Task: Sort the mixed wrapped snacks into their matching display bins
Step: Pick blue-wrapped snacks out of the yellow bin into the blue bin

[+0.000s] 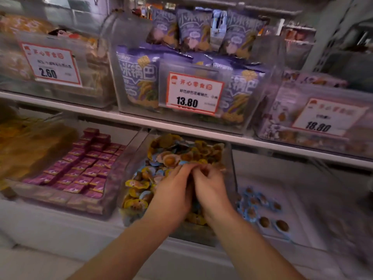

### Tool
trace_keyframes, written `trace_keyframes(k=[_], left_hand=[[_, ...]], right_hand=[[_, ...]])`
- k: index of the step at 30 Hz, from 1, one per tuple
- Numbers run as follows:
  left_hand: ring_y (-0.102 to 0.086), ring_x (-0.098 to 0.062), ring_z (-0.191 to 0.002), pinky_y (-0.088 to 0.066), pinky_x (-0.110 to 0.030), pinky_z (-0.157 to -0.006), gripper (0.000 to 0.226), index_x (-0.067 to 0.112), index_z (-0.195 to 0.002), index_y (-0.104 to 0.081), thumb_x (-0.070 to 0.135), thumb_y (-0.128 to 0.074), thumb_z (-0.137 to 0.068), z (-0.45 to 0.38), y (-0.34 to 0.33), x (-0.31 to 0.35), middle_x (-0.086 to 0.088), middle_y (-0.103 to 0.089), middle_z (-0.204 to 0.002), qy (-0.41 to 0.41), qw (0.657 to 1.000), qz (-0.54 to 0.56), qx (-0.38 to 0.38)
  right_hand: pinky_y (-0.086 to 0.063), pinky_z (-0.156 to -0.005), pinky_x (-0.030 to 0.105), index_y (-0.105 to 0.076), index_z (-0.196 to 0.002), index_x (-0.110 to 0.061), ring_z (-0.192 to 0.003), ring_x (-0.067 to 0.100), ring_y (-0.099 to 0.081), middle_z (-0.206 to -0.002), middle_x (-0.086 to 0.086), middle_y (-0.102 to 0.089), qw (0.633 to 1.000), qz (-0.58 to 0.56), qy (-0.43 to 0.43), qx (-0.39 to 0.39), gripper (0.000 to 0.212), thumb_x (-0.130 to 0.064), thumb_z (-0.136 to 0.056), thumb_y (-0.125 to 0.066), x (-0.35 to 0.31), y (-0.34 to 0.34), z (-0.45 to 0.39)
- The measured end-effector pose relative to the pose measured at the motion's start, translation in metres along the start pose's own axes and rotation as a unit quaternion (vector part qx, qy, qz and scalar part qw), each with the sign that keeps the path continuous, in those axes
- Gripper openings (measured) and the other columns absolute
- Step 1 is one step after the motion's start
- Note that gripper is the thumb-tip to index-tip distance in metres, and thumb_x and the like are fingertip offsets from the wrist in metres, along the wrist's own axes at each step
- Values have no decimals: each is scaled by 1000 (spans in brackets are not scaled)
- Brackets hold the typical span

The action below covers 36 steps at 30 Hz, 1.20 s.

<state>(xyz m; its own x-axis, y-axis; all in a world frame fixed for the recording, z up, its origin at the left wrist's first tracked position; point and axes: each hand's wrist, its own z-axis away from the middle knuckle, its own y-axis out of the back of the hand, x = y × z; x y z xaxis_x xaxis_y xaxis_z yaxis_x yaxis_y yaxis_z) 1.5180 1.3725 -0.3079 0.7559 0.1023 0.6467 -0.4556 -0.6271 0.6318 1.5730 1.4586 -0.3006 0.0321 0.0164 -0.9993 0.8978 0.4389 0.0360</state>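
A clear bin [230,178] on the lower shelf holds a heap of mixed wrapped snacks [171,156], round brown pieces in yellow and blue wrappers. Both hands are inside it, pressed side by side. My left hand [173,190] has its fingers curled down into the heap. My right hand [210,184] also curls its fingers among the wrappers. What each hand holds is hidden by the fingers and blur. To the right, several blue-wrapped snacks [260,209] lie in the neighbouring white bin [302,219].
Left of the mixed bin stands a clear bin of purple wrapped cubes [80,168], and yellow packs [26,146] further left. The upper shelf [141,120] carries bins of purple snack bags [193,37] with price tags [193,93].
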Motion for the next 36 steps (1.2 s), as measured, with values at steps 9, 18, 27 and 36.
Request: trace_keyframes(k=[9, 18, 27, 36], left_hand=[[-59, -15, -96, -51, -36, -78, 40, 34, -117, -57, 58, -60, -86, -4, 17, -12, 11, -50, -108, -45, 979, -159, -123], [-56, -1, -104, -48, -22, -85, 37, 42, -116, -63, 30, -77, -83, -4, 20, -1, 23, -54, -111, 16, 1000, 8, 8], [-29, 21, -131, -33, -30, -115, 61, 45, -146, -29, 28, -55, -94, 0, -22, 73, 41, -34, -137, -81, 992, 98, 27], [-51, 4, -126, -47, -18, -98, 47, 42, -136, -48, 35, -61, -91, -22, -27, 52, 28, -56, -133, -37, 954, 292, -54]], right_hand=[[-52, -57, 16, -62, -78, -24, -67, 3, -68, -71, -5, -70, 985, 99, 141, -31, 16, -12, -87, -67, -29, 51, 3], [-58, -50, 31, -69, -102, -16, -58, 25, -70, -82, 1, -74, 999, 26, 41, -23, 21, -6, -99, -51, -41, 101, 21], [-50, -98, 36, -69, -120, -14, -112, 18, -67, -119, 8, -72, 937, -258, -138, -190, 45, -41, -84, -65, -54, 91, 43], [-47, -50, 27, -71, -93, -1, -63, 23, -61, -80, 16, -68, 985, -145, -75, -60, 21, -6, -73, -76, -42, 159, -2]])
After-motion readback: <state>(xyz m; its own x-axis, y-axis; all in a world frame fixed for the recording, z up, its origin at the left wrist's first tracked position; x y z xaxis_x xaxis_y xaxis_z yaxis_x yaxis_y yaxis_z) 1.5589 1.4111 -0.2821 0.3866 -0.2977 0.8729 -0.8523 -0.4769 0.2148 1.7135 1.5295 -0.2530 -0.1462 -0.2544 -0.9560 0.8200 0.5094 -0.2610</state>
